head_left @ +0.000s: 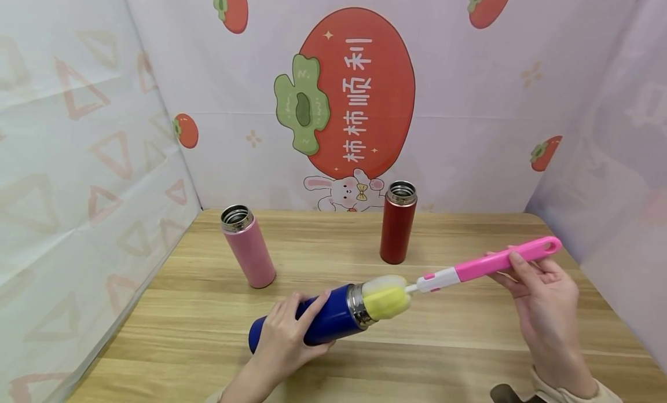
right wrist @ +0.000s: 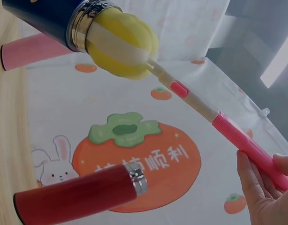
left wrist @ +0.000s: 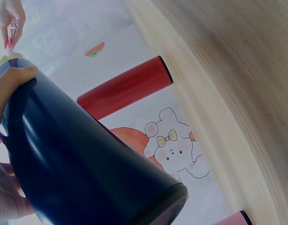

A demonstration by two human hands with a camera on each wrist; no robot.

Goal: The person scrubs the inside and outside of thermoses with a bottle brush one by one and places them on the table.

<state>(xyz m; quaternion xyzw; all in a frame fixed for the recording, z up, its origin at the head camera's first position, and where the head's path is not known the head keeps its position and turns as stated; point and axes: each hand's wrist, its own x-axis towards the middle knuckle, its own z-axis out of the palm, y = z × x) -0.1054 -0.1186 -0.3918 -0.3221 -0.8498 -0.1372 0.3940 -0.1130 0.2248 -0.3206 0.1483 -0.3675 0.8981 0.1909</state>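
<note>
Head view, clock centred on the blue bottle (head_left: pixel 333 321): left hand (head_left: pixel 286 338) wrapped round its body — bottle held on its side, mouth pointing between 2 and 3 o'clock. Right hand (head_left: pixel 547 296) pinches the pink handle (head_left: pixel 484 267) of the brush (head_left: pixel 440 279), well out from the mouth in roughly that same direction. Yellow-and-white sponge head (head_left: pixel 387 301) bulges at the steel mouth — can't tell how far in its tip goes. Pink bottle (head_left: pixel 250 252) upright around 10:30, red bottle (head_left: pixel 398 232) upright around 1:30, both open-topped, on the wood table (head_left: pixel 198 310).
</note>
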